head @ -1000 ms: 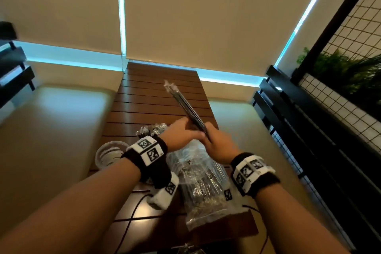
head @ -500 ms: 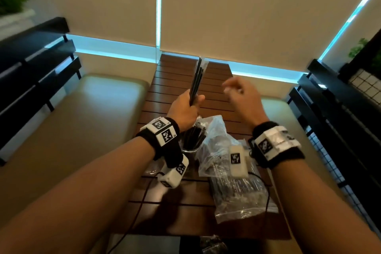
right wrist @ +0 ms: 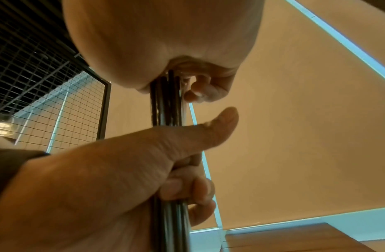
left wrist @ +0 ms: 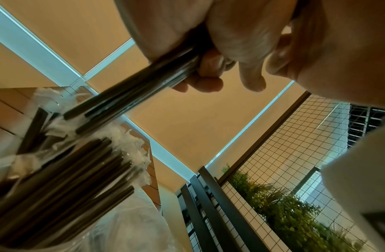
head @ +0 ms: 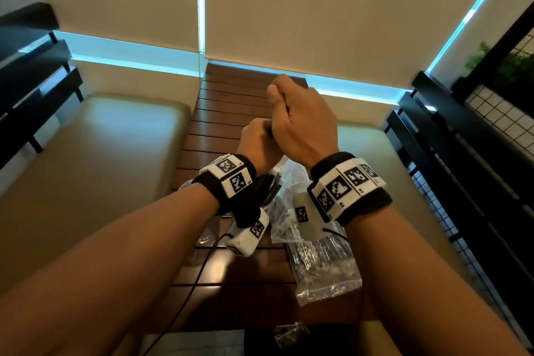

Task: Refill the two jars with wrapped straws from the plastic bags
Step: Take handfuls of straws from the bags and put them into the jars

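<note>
My left hand grips a bundle of dark wrapped straws held upright over the table. My right hand sits just above it, fingers curled round the same bundle. In the head view the hands hide nearly all of the bundle. Below my left wrist stands a glass jar packed with dark wrapped straws. A clear plastic bag of straws lies on the wooden slatted table under my right wrist. In the right wrist view the left thumb crosses the bundle.
Padded benches flank the narrow table on both sides. A black rail and wire grid with plants run along the right. Black cables trail over the table's near end. A clear glass rim shows left of my left wrist.
My right hand, which hovered apart from the straws half a second ago, has closed on the top of the bundle above my left hand. The bundle's upper end no longer sticks out.
</note>
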Demonstrator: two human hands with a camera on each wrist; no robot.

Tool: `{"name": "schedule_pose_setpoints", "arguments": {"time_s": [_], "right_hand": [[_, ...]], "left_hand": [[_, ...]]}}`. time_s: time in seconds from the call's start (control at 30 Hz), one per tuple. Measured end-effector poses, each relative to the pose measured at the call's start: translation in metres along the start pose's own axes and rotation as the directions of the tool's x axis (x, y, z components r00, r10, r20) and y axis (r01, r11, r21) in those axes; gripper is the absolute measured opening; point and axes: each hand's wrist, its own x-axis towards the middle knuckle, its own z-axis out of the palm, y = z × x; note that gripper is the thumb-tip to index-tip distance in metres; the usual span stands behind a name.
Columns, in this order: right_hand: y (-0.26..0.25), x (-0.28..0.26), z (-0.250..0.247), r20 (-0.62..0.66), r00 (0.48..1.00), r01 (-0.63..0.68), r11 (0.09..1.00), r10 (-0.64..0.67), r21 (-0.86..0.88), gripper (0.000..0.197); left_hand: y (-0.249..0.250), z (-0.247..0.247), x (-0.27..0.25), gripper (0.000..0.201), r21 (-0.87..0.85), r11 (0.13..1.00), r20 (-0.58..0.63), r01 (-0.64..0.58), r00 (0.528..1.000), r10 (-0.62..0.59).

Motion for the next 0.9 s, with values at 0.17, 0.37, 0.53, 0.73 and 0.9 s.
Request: {"name": "schedule_pose_setpoints", "arguments": {"time_s": [0.17, 0.37, 0.53, 0.73, 0.9], "right_hand": [[0.01, -0.006, 0.004, 0.085, 0.996, 0.016, 0.999, -0.021, 0.052, 0.018], [0.035, -0.026, 0.013, 0.163, 0.985, -0.058, 0.996, 0.047, 0.063, 0.024], [0.042, -0.039, 0.034, 0.175, 0.983, -0.072, 0.994, 0.057, 0.081, 0.025], [0.054, -0.052, 0.064, 0.287, 0.955, -0.117, 0.984, 0.075, 0.133, 0.023], [0.06, -0.075, 0.086, 0.349, 0.937, 0.041, 0.993, 0.0, -0.112, 0.021]], "left_hand": [[-0.005, 0.009, -0.001, 0.014, -0.124, 0.991, 0.02, -0.046, 0.999, 0.049], [-0.028, 0.006, -0.005, 0.032, -0.067, 0.997, 0.241, -0.048, 0.969, 0.063], [-0.06, 0.006, -0.017, 0.038, 0.405, 0.914, 0.325, -0.02, 0.938, -0.124], [-0.077, 0.022, -0.04, 0.018, 0.6, 0.798, 0.419, -0.06, 0.873, -0.249], [-0.089, 0.031, -0.056, 0.019, 0.699, 0.707, 0.418, -0.109, 0.864, -0.279]]}}
